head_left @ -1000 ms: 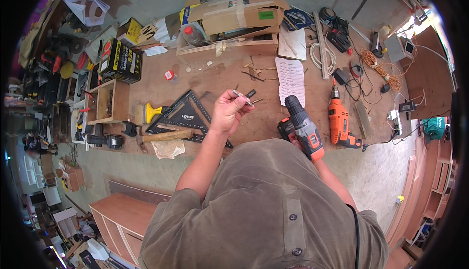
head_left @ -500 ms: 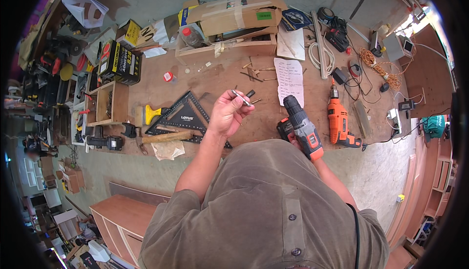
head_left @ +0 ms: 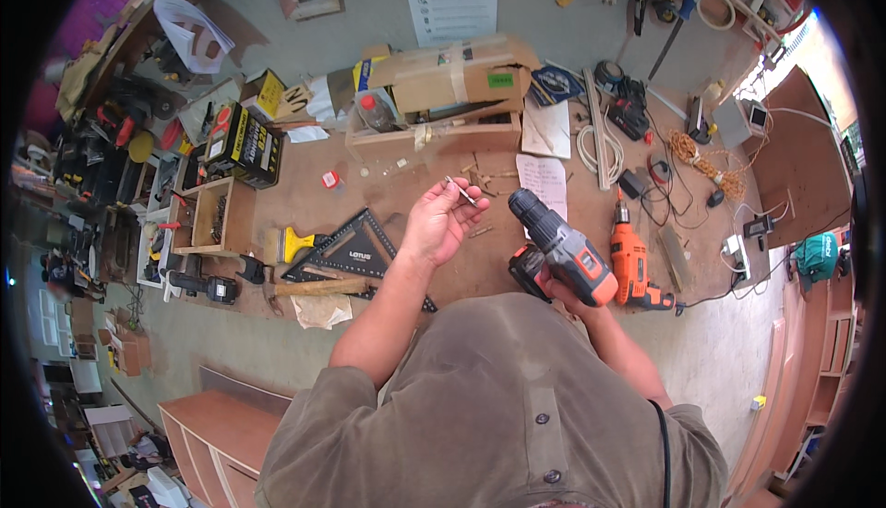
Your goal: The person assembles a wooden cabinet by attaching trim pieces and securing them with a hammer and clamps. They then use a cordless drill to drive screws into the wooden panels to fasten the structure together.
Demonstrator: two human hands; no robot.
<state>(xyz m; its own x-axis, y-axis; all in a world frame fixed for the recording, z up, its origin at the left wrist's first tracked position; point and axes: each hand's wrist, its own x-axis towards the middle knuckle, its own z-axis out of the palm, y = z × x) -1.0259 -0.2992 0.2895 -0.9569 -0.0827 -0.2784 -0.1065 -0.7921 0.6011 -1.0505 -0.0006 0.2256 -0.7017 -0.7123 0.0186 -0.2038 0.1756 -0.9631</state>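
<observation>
Above the bench's near edge, my left hand (head_left: 434,224) pinches a slim silver drill bit (head_left: 462,191) between thumb and fingers, its tip slanting up to the left. My right hand (head_left: 565,294) is wrapped round the grip of a grey and orange cordless drill (head_left: 574,257). The drill's black chuck (head_left: 528,205) points up and left toward the bit, with a small gap between them. Whether anything sits in the chuck, I cannot make out. Beneath the drill's front end lies a handwritten sheet of paper (head_left: 543,176).
Right of my drill lies an orange corded drill (head_left: 630,263) on the wooden bench (head_left: 369,167). A black speed square (head_left: 355,248), a hammer (head_left: 323,286) and a yellow-handled brush (head_left: 295,245) lie left. Cardboard (head_left: 443,74) and a wooden tray (head_left: 461,141) stand behind; tangled cords (head_left: 706,153) lie right.
The view has tilted up, showing more of the wall. The cordless drill has swung left, its chuck closer to my left hand. Both hands keep their hold.
</observation>
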